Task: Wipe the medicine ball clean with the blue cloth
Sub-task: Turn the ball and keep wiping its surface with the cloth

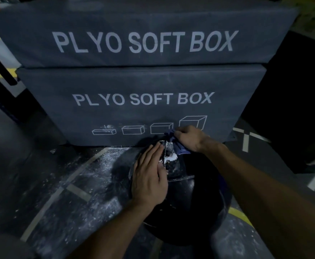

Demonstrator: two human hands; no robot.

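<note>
A large black medicine ball sits on the floor in front of me, with a patch of white powder on its far top. My left hand lies flat on the ball's upper left side, fingers straight. My right hand grips the bunched blue cloth at the ball's far edge, just beyond the white patch. Most of the cloth is hidden under that hand.
Two stacked grey plyo soft boxes stand directly behind the ball. The dark floor to the left is dusted with white powder and crossed by pale tape lines. A black block stands at the right.
</note>
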